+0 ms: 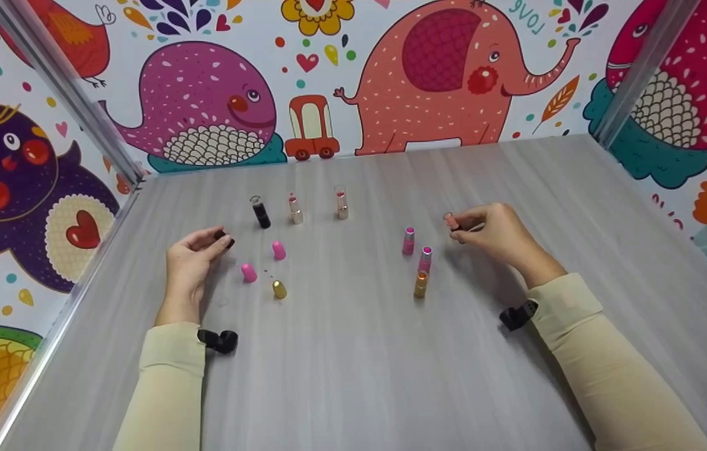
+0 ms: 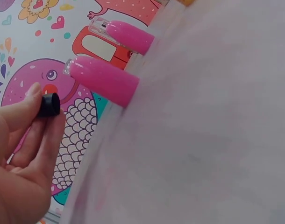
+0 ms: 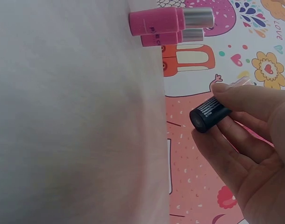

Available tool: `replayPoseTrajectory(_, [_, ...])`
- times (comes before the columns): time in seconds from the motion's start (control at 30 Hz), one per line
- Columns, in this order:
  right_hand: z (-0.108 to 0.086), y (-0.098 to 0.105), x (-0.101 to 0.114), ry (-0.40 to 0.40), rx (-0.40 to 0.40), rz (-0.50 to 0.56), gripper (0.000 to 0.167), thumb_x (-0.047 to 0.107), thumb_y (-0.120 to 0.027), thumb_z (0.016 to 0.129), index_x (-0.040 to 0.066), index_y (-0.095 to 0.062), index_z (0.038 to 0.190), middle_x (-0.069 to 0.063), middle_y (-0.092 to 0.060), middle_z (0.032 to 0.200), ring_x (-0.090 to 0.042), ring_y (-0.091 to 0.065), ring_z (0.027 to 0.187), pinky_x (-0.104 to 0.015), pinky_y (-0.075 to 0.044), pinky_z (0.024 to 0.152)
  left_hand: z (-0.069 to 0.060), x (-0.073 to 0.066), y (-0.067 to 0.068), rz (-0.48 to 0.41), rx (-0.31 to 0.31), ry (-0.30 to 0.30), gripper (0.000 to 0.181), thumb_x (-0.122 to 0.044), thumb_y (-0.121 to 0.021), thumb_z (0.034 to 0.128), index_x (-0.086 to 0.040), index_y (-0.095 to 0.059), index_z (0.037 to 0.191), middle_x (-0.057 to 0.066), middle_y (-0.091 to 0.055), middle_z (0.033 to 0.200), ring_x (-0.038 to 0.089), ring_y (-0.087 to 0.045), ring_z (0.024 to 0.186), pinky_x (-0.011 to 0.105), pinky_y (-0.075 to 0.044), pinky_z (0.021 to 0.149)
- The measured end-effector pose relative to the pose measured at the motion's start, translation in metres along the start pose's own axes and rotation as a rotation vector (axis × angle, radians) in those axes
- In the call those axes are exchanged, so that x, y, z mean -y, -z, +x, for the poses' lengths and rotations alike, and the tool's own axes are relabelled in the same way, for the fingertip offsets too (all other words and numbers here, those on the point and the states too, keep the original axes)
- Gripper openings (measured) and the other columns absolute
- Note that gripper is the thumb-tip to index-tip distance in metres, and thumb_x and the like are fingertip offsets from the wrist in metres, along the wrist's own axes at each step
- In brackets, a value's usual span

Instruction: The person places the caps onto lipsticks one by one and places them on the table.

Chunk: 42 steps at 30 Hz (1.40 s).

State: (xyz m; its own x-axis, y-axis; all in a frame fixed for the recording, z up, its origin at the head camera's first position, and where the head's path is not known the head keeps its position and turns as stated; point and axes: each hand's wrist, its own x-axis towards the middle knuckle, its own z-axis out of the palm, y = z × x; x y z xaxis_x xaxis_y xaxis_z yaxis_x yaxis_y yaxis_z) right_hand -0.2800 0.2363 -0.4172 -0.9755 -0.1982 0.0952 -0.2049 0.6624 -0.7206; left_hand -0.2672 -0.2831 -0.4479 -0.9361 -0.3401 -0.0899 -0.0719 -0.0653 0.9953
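Black cap (image 2: 50,105) pinched between fingers (image 2: 51,144) of the left hand (image 1: 187,263); the right hand (image 1: 499,233) pinches a black lipstick tube (image 3: 208,114), partly thumb-hidden, above the surface (image 1: 341,351). Nearby, a gold lipstick (image 1: 420,285) partly hides a magenta lipstick (image 1: 425,259).

Between the thumb and fingers of my left hand (image 1: 193,257) I pinch a short, hollow, cylindrical black cap (image 2: 50,105), its round open end facing down. In my right hand (image 1: 497,235) I pinch a slim, cylindrical black lipstick tube (image 3: 210,114) with small white print beside its round, flat base. I hold the tube tilted, base lowermost, its salmon-pink upper end with a clear rim leaning inward, well apart from the cap
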Motion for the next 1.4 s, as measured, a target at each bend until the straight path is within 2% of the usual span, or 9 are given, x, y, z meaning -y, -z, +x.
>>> replayPoseTrajectory(0.1, [-0.001, 0.001, 0.003, 0.004, 0.004, -0.004, 0.025, 0.009, -0.084, 0.093, 0.003, -0.081, 0.117, -0.012, -0.080, 0.109, -0.023, -0.072, 0.100, -0.047, -0.062, 0.095, -0.001, -0.004, -0.003, -0.039, 0.000, -0.011, 0.042, 0.000, -0.083, 0.0910, 0.007, -0.069, 0.130, -0.004, -0.075, 0.099, 0.009, -0.075, 0.092, 0.025, -0.062, 0.088])
replayPoseTrajectory(0.3, [-0.002, 0.002, 0.008, 0.038, 0.012, -0.017, 0.028, 0.008, -0.084, 0.092, 0.003, -0.081, 0.119, -0.012, -0.080, 0.109, -0.024, -0.072, 0.100, -0.048, -0.062, 0.093, -0.005, -0.012, -0.010, -0.098, -0.006, -0.028, 0.038, 0.002, -0.083, 0.0904, 0.004, -0.072, 0.127, 0.000, -0.076, 0.104, 0.013, -0.075, 0.097, 0.025, -0.061, 0.090])
replayPoseTrajectory(0.43, [-0.004, 0.002, 0.013, 0.056, 0.012, -0.009, 0.030, 0.009, -0.086, 0.091, 0.005, -0.081, 0.120, -0.010, -0.080, 0.108, -0.023, -0.072, 0.098, -0.047, -0.062, 0.093, -0.009, -0.017, -0.017, -0.115, 0.015, -0.040, 0.032, 0.000, -0.084, 0.0894, -0.001, -0.076, 0.120, 0.003, -0.075, 0.105, 0.015, -0.075, 0.098, 0.027, -0.061, 0.091])
replayPoseTrajectory(0.57, [-0.005, 0.001, 0.019, 0.073, 0.005, -0.012, 0.032, 0.010, -0.088, 0.089, 0.006, -0.081, 0.120, -0.009, -0.080, 0.106, -0.022, -0.073, 0.095, -0.046, -0.063, 0.091, -0.013, -0.022, -0.025, -0.132, 0.046, -0.078, 0.030, 0.002, -0.083, 0.0892, 0.001, -0.076, 0.118, 0.003, -0.076, 0.103, 0.015, -0.076, 0.095, 0.029, -0.062, 0.091])
replayPoseTrajectory(0.87, [-0.008, 0.001, 0.027, 0.116, 0.016, -0.009, 0.030, 0.010, -0.088, 0.089, 0.007, -0.082, 0.118, -0.007, -0.081, 0.103, -0.020, -0.073, 0.094, -0.042, -0.064, 0.089, -0.022, -0.031, -0.040, -0.107, 0.092, -0.132, 0.028, 0.002, -0.083, 0.0899, 0.001, -0.075, 0.117, 0.000, -0.075, 0.101, 0.015, -0.072, 0.096, 0.029, -0.062, 0.092])
replayPoseTrajectory(1.1, [-0.013, 0.000, 0.037, 0.153, 0.008, -0.020, 0.030, 0.008, -0.088, 0.089, 0.005, -0.082, 0.118, -0.008, -0.081, 0.106, -0.021, -0.075, 0.096, -0.044, -0.064, 0.089, -0.032, -0.039, -0.052, -0.156, 0.125, -0.180, 0.022, 0.008, -0.082, 0.0892, -0.011, -0.079, 0.102, -0.002, -0.078, 0.097, 0.015, -0.072, 0.096, 0.028, -0.062, 0.091])
replayPoseTrajectory(1.4, [-0.020, -0.005, 0.052, 0.235, 0.010, -0.025, 0.029, 0.002, -0.088, 0.087, 0.004, -0.082, 0.116, -0.008, -0.080, 0.107, -0.020, -0.075, 0.094, -0.040, -0.065, 0.086, -0.048, -0.047, -0.069, -0.137, 0.191, -0.230, 0.022, 0.007, -0.082, 0.0894, -0.010, -0.078, 0.102, 0.000, -0.079, 0.099, 0.017, -0.073, 0.098, 0.030, -0.062, 0.092])
